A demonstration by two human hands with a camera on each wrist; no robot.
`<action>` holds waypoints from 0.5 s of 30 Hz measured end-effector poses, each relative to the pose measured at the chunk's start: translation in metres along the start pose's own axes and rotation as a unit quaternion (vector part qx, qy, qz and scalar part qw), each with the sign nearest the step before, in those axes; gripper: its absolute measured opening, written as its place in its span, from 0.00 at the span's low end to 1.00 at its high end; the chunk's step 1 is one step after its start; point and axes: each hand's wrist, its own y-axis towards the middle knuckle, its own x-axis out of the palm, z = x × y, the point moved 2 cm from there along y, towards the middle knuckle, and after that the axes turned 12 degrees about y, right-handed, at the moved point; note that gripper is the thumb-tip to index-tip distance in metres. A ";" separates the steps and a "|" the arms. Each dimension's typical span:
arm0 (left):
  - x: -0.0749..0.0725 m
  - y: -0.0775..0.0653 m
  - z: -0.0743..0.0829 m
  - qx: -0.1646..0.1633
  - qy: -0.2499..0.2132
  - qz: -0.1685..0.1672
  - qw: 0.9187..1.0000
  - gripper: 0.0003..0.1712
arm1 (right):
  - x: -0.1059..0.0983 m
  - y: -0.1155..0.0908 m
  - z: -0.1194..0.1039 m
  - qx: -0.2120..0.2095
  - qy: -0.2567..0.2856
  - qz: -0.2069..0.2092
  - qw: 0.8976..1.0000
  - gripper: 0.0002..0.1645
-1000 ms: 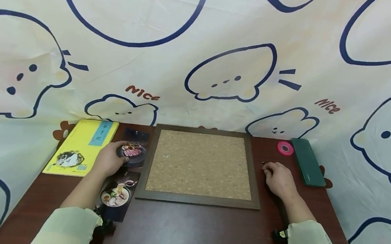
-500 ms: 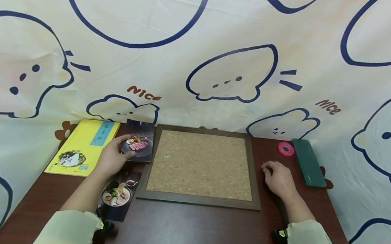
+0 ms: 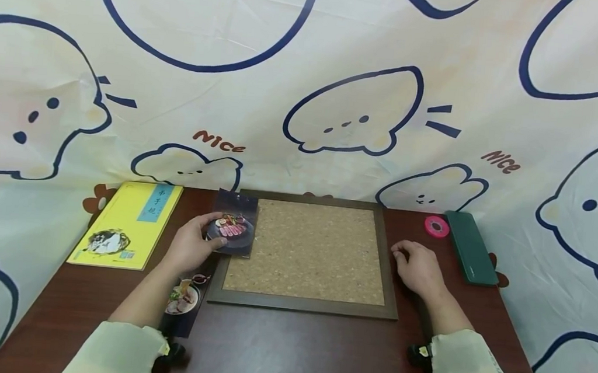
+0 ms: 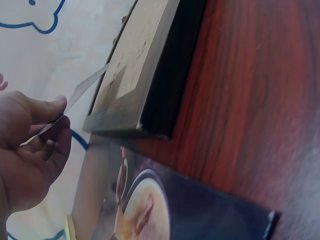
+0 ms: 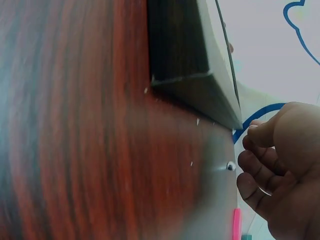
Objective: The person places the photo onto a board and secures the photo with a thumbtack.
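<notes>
My left hand [image 3: 191, 247] pinches a dark photo card [image 3: 237, 234] that shows sliced meat on a plate. In the left wrist view the card [image 4: 85, 87] is tilted, above the left end of a framed cork board [image 3: 307, 251]. A second card, with a noodle bowl [image 3: 183, 298], lies on the table left of the board, partly behind my left forearm. My right hand [image 3: 419, 267] is beside the board's right edge, its fingers loosely curled. Nothing shows in these fingers in the right wrist view, where a small shiny round piece [image 5: 230, 166] is close to them.
A yellow book [image 3: 127, 225] lies at the back left of the brown table [image 3: 285, 355]. At the back right are a pink round roll [image 3: 436, 226] and a dark green case [image 3: 471, 248]. A patterned white cloth [image 3: 263, 107] hangs behind the table.
My left hand has lifted the meat card from the table and carried it right, over the board's left edge. My right hand has shifted slightly left, toward the board.
</notes>
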 end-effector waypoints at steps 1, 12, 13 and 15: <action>0.002 0.000 0.001 0.002 -0.001 -0.001 1.000 0.36 | 0.001 0.001 -0.002 -0.002 0.001 0.001 1.000 0.09; 0.017 -0.001 0.020 0.028 0.024 -0.011 0.999 0.37 | 0.009 0.008 -0.026 -0.004 0.011 0.002 1.000 0.08; 0.018 -0.002 0.022 0.032 0.027 -0.012 0.999 0.37 | 0.010 0.008 -0.028 -0.003 0.013 0.001 1.000 0.08; 0.021 -0.002 0.024 0.038 0.033 -0.012 0.999 0.37 | 0.012 0.009 -0.033 -0.004 0.016 -0.001 1.000 0.08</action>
